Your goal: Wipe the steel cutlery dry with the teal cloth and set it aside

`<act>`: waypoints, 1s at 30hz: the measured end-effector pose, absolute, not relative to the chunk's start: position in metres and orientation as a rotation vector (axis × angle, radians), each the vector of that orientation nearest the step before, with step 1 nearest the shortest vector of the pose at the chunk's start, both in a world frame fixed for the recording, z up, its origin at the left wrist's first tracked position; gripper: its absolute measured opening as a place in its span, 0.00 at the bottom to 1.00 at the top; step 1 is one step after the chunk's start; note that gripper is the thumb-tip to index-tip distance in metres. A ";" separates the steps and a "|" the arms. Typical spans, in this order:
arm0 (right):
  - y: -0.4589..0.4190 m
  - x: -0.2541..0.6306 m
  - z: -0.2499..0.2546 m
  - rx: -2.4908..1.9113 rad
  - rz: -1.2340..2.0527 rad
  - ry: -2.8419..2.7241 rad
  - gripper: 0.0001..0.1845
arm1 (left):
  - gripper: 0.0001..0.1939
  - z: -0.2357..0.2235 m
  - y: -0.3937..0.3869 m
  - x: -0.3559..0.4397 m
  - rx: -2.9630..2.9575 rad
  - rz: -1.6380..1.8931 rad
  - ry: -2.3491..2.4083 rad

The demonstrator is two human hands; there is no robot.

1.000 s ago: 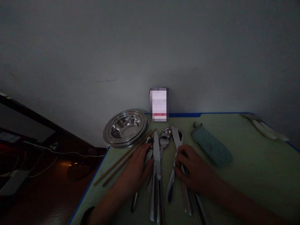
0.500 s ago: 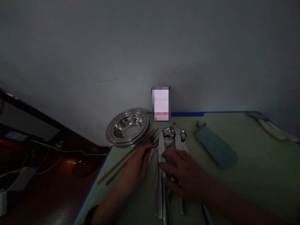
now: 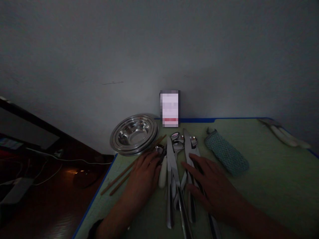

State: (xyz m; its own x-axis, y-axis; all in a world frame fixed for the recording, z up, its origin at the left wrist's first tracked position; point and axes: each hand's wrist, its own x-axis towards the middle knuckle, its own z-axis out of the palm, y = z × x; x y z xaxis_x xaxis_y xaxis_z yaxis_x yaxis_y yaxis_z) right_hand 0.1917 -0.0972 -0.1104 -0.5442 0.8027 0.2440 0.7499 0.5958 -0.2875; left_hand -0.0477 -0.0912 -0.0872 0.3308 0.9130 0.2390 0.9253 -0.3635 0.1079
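Note:
A pile of steel knives and spoons (image 3: 177,172) lies lengthwise on the green table (image 3: 269,172), handles toward me. My left hand (image 3: 144,174) rests flat on the left edge of the pile, fingers stretched out beside a white-handled piece (image 3: 162,172). My right hand (image 3: 211,187) lies flat over the right side of the cutlery, fingers spread and pointing left. Two wooden chopsticks (image 3: 124,174) lie diagonally just left of my left hand.
A stack of steel bowls (image 3: 134,134) stands at the table's far left corner. A blurred card (image 3: 169,109) leans on the wall behind the cutlery. A teal knitted pouch (image 3: 226,152) lies to the right, white-handled utensils (image 3: 284,136) at the far right. The blue table edge (image 3: 92,202) drops to dark floor.
My right hand has slid back to the right across the cutlery, and the pieces have shifted and fanned out. A white handle now shows beside my left hand.

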 end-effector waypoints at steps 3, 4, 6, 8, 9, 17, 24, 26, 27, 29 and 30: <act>-0.095 0.183 -0.109 -1.290 0.207 -2.482 0.27 | 0.13 -0.084 -0.092 -0.045 -2.503 -0.397 -1.759; -0.093 0.181 -0.108 -1.297 0.206 -2.482 0.27 | 0.13 -0.083 -0.092 -0.045 -2.499 -0.390 -1.765; -0.092 0.180 -0.107 -1.302 0.209 -2.481 0.27 | 0.14 -0.082 -0.094 -0.043 -2.491 -0.369 -1.793; -0.091 0.180 -0.108 -1.295 0.210 -2.476 0.27 | 0.15 -0.080 -0.095 -0.041 -2.479 -0.358 -1.823; -0.091 0.181 -0.109 -1.291 0.211 -2.474 0.27 | 0.15 -0.080 -0.096 -0.041 -2.476 -0.360 -1.830; -0.091 0.182 -0.111 -1.294 0.252 -2.455 0.26 | 0.05 -0.071 -0.099 -0.043 -2.490 -0.426 -1.814; -0.091 0.182 -0.108 -1.289 0.269 -2.454 0.25 | 0.08 -0.076 -0.095 -0.054 -2.620 -0.519 -1.809; -0.090 0.183 -0.109 -1.289 0.266 -2.452 0.24 | 0.09 -0.076 -0.095 -0.054 -2.664 -0.520 -1.820; -0.090 0.183 -0.109 -1.287 0.263 -2.450 0.24 | 0.09 -0.075 -0.095 -0.053 -2.682 -0.506 -1.832; -0.090 0.183 -0.110 -1.279 0.260 -2.447 0.24 | 0.08 -0.073 -0.096 -0.052 -2.698 -0.465 -1.859; -0.089 0.183 -0.110 -1.275 0.259 -2.446 0.24 | 0.08 -0.071 -0.096 -0.052 -2.703 -0.439 -1.867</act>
State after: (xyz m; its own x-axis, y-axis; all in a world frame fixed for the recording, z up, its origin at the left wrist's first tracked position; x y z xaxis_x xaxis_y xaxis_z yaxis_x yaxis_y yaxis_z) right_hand 0.1827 -0.0895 -0.1099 -0.5232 0.8187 0.2368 0.7508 0.5742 -0.3264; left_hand -0.0521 -0.0961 -0.0712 0.3351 0.9348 0.1174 0.8894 -0.3550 0.2880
